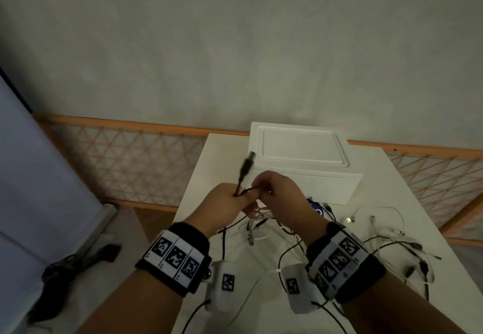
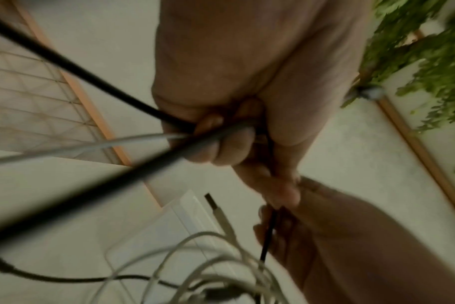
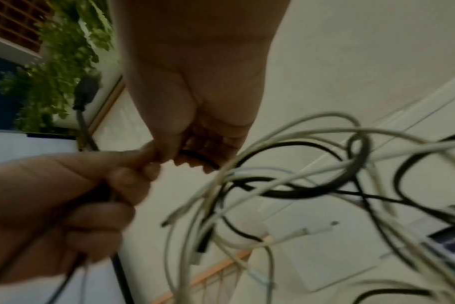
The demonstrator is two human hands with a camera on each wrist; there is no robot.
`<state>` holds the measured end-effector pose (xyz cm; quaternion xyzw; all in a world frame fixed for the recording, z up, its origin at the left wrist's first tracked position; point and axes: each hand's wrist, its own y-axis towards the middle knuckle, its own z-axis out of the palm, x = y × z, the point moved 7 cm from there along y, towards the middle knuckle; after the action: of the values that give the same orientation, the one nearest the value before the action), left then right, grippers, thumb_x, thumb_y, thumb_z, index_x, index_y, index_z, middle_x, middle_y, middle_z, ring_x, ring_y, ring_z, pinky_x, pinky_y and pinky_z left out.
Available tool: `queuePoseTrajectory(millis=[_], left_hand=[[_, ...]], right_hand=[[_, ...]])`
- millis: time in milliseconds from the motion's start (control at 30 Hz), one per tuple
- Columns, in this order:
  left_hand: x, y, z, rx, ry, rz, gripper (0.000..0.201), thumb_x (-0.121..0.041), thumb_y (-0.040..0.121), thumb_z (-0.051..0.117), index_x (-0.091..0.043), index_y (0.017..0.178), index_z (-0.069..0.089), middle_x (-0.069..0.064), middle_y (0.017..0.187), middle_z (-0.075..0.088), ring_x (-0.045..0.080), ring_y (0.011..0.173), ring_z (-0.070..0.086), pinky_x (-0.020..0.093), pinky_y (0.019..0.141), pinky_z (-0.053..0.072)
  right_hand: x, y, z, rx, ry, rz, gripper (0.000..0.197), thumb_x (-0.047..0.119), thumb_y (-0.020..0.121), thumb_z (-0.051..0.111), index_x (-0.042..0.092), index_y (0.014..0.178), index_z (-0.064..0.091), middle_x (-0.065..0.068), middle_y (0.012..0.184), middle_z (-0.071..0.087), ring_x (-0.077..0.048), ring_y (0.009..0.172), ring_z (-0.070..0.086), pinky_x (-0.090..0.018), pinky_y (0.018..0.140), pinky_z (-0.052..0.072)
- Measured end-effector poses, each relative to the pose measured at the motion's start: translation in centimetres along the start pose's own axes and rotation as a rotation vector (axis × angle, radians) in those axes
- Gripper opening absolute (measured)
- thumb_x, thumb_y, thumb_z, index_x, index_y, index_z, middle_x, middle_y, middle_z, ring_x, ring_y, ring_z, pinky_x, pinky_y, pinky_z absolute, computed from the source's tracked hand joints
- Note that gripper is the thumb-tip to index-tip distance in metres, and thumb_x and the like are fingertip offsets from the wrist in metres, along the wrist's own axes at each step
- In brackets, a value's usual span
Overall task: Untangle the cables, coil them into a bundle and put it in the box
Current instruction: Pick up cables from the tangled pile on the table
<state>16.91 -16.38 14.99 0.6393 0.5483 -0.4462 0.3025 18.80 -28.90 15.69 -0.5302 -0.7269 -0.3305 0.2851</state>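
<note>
Both hands meet above the white table (image 1: 407, 177), in front of the shut white box (image 1: 300, 150). My left hand (image 1: 241, 197) grips a black cable (image 1: 241, 177) whose USB plug sticks up, and the left wrist view shows black and white strands in its fist (image 2: 221, 135). My right hand (image 1: 261, 190) pinches the same black cable (image 3: 200, 159) close beside it. From both hands hangs a tangle of white and black cables (image 3: 273, 185). More tangled cables (image 1: 386, 237) lie on the table to the right.
A dark blue flat item (image 1: 317, 209) lies under the cables by the box's front. An orange lattice fence (image 1: 130, 161) runs behind the table. A black object (image 1: 75, 263) lies on the floor at left. Green foliage (image 2: 429, 41) shows in the wrist views.
</note>
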Motion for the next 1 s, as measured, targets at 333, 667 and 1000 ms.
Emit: queuePoseTrajectory(millis=[333,667,1000], left_hand=[[0.3,1.8,-3.6,-0.342,-0.559,0.058,0.035,-0.033,0.095,0.054,-0.01,0.07,0.063,-0.006,0.05,0.041,0.006,0.043,0.027,0.02,0.043,0.021],[3.9,2.3,3.6,-0.116,-0.588,-0.056,0.035,-0.017,0.08,0.075,-0.018,0.113,0.066,0.004,0.114,0.068,0.013,0.095,0.067,0.02,0.069,0.051],[0.4,2.1,-0.8,-0.493,-0.681,-0.01,0.014,-0.016,0.091,0.06,-0.014,0.085,0.072,-0.011,0.079,0.072,-0.008,0.057,0.053,0.021,0.057,0.037]], right_hand=[[-8.3,-3.6,2.5,0.141,-0.234,0.182,0.017,0.022,0.092,0.056,0.01,0.097,0.067,-0.002,0.094,0.066,-0.016,0.09,0.06,-0.025,0.079,0.045],[-3.1,-1.0,-0.5,-0.061,-0.06,0.085,0.014,0.018,0.086,0.065,0.008,0.093,0.073,-0.005,0.082,0.07,-0.014,0.076,0.061,-0.018,0.067,0.043],[-8.8,-3.2,1.1,0.009,-0.155,0.2,0.014,0.022,0.088,0.063,0.016,0.096,0.073,0.006,0.083,0.068,-0.007,0.077,0.061,-0.012,0.064,0.041]])
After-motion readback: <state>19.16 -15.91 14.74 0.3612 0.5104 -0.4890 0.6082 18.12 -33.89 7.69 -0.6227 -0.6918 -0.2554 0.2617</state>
